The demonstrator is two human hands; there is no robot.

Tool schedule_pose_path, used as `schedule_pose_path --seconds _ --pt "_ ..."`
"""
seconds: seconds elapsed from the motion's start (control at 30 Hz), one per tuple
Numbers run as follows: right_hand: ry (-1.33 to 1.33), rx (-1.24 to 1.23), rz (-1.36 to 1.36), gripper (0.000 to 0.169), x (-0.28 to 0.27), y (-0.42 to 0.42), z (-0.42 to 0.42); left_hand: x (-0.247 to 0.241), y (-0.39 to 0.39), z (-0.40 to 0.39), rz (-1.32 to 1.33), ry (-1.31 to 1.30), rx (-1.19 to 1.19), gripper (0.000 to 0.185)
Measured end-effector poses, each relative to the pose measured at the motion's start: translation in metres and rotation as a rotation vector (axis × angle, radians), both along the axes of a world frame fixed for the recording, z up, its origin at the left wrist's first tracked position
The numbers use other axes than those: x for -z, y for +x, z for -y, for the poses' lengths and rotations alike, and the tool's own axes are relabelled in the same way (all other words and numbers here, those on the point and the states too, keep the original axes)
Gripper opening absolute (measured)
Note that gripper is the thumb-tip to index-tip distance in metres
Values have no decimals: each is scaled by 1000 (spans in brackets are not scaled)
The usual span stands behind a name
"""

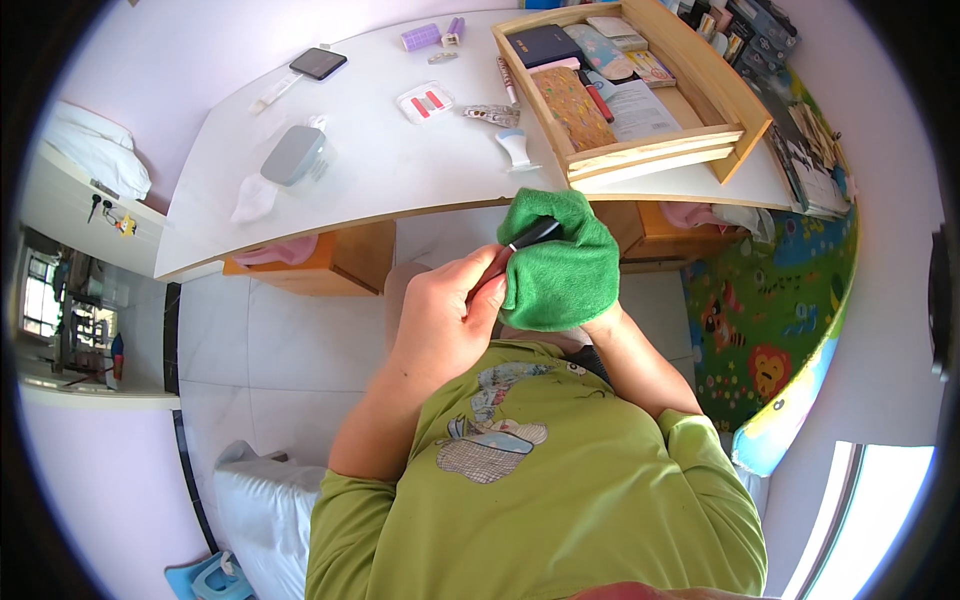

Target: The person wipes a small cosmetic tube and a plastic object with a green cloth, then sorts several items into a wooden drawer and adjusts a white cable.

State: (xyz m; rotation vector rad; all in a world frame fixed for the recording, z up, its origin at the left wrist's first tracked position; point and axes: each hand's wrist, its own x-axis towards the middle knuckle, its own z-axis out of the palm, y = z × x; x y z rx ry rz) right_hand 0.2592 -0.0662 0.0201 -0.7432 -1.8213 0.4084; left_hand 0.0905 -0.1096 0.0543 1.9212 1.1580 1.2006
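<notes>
My left hand (450, 311) grips a slim pen-like item (534, 234) with a black end, a pale ring and a dark red part. Its black end lies against a folded green cloth (562, 281). The cloth covers most of my right hand (602, 319), which holds it from beneath; only the wrist side shows and the fingers are hidden. Both hands are in front of my body, just off the desk's near edge.
On the white desk (360, 172) are a wooden drawer (652, 150) of stationery, a phone (319, 64), a grey-lidded container (292, 155), a clear case with red strips (425, 102) and a white-and-blue tool (515, 148). Orange wooden drawers (330, 259) sit below.
</notes>
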Motion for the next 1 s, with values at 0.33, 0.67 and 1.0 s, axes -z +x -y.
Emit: schedule_pose_path --seconds 0.33,0.67,1.0 --pt "-429 -211 -539 20 19 -6 2 2 20 16 -276 307 -178 38" --pt "-932 -458 -1259 16 14 -9 -5 23 26 10 61 309 -178 26" --pt "-106 62 -173 32 20 0 11 30 23 10 6 299 -137 41"
